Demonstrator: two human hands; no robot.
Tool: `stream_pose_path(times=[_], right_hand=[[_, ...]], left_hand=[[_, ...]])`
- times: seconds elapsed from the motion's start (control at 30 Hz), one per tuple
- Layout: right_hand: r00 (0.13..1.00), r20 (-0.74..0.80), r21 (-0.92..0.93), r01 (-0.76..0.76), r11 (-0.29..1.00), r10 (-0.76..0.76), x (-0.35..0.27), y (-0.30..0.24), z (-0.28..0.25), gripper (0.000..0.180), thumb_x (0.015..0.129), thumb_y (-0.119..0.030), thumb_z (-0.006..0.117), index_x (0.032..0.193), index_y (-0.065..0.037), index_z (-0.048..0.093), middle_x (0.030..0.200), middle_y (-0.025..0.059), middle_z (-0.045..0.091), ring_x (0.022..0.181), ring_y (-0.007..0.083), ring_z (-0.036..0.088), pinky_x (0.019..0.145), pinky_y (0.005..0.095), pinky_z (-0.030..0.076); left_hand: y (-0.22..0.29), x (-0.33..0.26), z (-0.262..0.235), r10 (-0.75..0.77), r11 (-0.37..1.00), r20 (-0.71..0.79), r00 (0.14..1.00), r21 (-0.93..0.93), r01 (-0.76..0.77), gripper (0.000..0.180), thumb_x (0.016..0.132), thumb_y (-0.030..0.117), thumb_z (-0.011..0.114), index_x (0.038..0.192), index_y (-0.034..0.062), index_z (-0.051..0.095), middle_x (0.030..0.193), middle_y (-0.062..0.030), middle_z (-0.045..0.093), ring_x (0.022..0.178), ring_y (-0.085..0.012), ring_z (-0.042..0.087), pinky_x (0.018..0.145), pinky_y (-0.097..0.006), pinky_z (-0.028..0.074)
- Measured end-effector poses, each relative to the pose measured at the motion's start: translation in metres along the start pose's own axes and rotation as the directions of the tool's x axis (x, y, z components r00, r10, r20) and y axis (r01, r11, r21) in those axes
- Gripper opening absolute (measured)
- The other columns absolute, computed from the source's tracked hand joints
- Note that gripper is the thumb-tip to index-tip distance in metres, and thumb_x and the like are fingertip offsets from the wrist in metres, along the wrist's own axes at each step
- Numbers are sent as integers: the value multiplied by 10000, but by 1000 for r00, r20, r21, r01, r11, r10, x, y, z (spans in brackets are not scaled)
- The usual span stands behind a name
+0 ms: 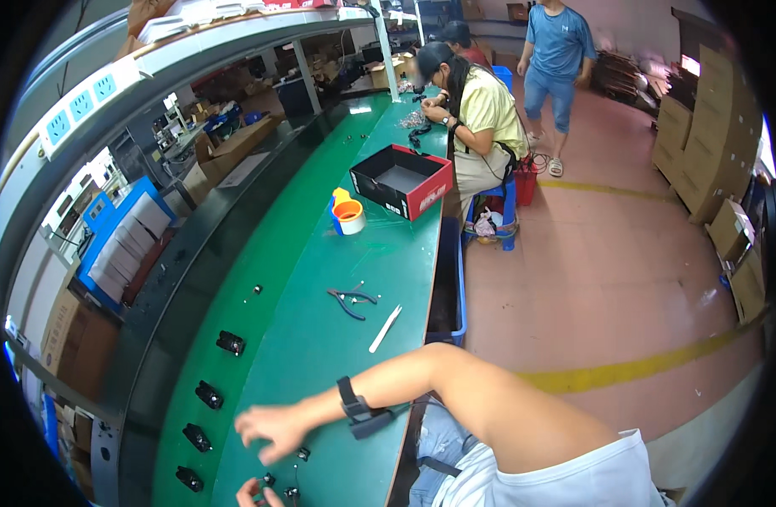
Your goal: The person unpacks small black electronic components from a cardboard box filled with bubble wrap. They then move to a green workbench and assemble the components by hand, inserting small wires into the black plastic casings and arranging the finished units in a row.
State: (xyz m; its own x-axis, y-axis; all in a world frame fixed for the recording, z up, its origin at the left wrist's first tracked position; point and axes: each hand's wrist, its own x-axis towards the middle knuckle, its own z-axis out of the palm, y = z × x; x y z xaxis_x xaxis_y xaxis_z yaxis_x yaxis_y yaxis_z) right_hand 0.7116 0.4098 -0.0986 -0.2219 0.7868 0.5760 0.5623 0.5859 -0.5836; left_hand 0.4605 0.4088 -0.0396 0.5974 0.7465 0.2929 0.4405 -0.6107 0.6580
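Observation:
My right hand [275,429] reaches across the green bench with its fingers spread and nothing in them. A black strap with a small box [363,412] sits on that wrist. Only the fingertips of my left hand [251,492] show at the lower edge, curled around something dark that I cannot make out. Beside them lie small black parts [292,493], and another small black part [303,454] is just below my right hand. Left of my hands, several black devices stand in a row on the bright green strip, among them one [198,437] and another [208,395].
Blue-handled pliers [352,302], white tweezers [385,329], an orange-and-white tape roll [347,215] and an open black-and-red box [402,180] lie farther up the bench. A seated co-worker [489,114] is beyond; another person [560,59] stands in the aisle. Cartons [716,144] are stacked at right.

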Motion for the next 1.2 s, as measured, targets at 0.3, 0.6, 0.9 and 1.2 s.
stream_pose_path(times=[0.3, 0.6, 0.9, 1.2], right_hand=[[930, 368, -153, 45, 987, 15, -20, -59, 74, 706, 753, -539, 740, 1317, -152, 569, 1483, 161, 403, 1376, 411, 344, 1079, 650, 273], [990, 114, -32, 91, 995, -87, 2, -39, 71, 219, 716, -198, 718, 891, -72, 676, 962, 108, 651, 981, 304, 597, 851, 450, 475], [901, 425, -162, -18, 987, 87, 8, -80, -9, 458, 742, -55, 742, 1189, -96, 650, 1179, 119, 627, 1093, 331, 589, 934, 417, 494], [949, 197, -138, -220, 966, 245, 8, -79, 1, 167, 796, -119, 722, 895, 15, 717, 691, 116, 621, 592, 206, 593, 564, 306, 465]], left_hand=[[-20, 0, 1, -144, 987, -107, 984, -83, 135, 286, 930, 173, 645, 1156, 0, 620, 1006, -143, 664, 880, -231, 630, 769, -338, 522], [-20, 6, -23, -4, 996, -130, 991, -90, -8, 119, 844, 15, 620, 952, -37, 627, 949, -99, 641, 896, -192, 609, 833, -322, 493], [-32, -110, -161, -281, 846, -307, 909, 369, 386, 231, 818, 150, 700, 1007, 23, 658, 946, -128, 689, 874, -255, 674, 731, -348, 521], [-148, -205, -240, -484, 360, -581, 654, 549, 755, 816, 706, 446, 804, 1385, 138, 470, 1440, -209, 411, 1342, -471, 336, 1041, -561, 381]])
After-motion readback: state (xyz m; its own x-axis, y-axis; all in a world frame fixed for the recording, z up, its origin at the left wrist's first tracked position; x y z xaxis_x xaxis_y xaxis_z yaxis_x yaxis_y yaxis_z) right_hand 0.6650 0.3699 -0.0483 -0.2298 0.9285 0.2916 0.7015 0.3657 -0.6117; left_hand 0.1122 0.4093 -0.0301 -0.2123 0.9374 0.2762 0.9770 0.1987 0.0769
